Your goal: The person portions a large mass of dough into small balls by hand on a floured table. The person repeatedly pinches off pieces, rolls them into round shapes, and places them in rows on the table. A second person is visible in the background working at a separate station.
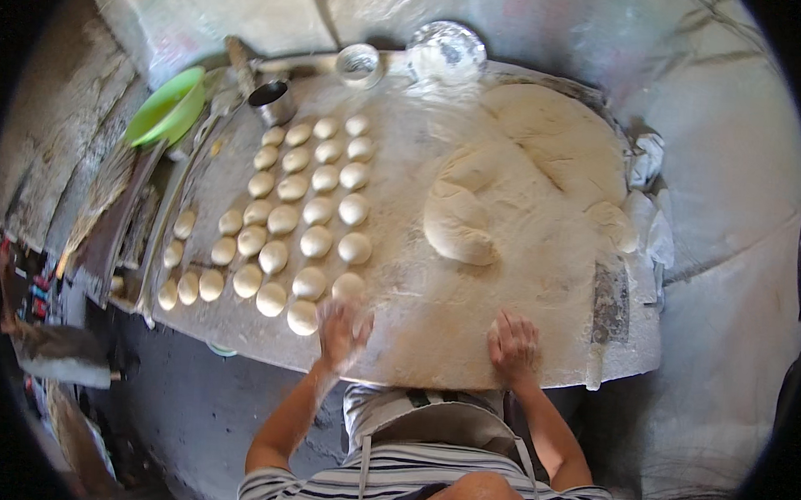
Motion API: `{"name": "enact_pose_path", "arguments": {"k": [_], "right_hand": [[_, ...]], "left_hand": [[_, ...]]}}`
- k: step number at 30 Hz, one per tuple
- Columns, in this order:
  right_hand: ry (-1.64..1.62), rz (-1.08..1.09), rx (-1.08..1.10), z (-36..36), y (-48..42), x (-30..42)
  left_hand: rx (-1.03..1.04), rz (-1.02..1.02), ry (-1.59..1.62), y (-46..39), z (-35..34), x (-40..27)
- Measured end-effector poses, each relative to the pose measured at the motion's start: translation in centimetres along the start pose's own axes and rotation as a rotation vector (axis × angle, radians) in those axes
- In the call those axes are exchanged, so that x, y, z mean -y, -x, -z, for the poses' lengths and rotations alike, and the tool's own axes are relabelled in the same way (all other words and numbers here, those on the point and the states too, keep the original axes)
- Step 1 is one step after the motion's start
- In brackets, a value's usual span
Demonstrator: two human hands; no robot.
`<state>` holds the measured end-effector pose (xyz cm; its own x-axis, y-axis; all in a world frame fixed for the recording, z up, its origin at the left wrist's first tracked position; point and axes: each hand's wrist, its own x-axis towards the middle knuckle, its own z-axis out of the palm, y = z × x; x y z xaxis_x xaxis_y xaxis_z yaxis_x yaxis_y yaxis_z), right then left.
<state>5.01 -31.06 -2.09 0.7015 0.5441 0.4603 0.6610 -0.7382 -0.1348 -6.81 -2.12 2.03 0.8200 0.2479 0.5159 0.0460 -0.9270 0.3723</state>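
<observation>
My left hand point(342, 334), blurred, reaches the near end of a row of dough balls, its thumb apart from the fingers. Its fingertips overlap the near edge of one dough ball point(349, 286); whether they touch it is unclear. Several columns of round, pale dough balls point(282, 219) cover the left half of the floured worktable point(396, 344). My right hand point(514, 349) is curled low over the tabletop near the front edge; what lies under its fingers is hidden. Beyond it sits a thick curved roll of dough point(459, 219), beside a large flat dough mass point(559, 136).
A broad dark blade point(611, 299) with a pale handle point(594, 369) lies at the right. At the back stand a metal cup point(273, 104), a round bowl point(359, 67) and a floury metal plate point(447, 47). A green basin point(168, 109) and a straw brush point(101, 200) are at left.
</observation>
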Motion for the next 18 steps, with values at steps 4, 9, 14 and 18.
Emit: {"name": "enact_pose_path", "arguments": {"k": [4,9,14,18], "right_hand": [[-0.005,-0.107,-0.123,-2.9,-8.9,-3.1],[0.056,-0.087,0.131,-2.2,-8.8,-2.3],[0.056,0.065,0.129,0.0,0.1,-1.1],[-0.161,-0.309,0.06,-0.9,-2.0,-1.6]], "left_hand": [[0.159,-0.224,0.224,-0.1,-1.7,-1.3],[0.233,-0.399,0.167,-1.9,-5.4,-1.7],[0.226,-0.32,0.113,-1.4,-5.2,-2.5],[0.217,-0.374,0.145,-2.0,-4.5,-2.8]]}}
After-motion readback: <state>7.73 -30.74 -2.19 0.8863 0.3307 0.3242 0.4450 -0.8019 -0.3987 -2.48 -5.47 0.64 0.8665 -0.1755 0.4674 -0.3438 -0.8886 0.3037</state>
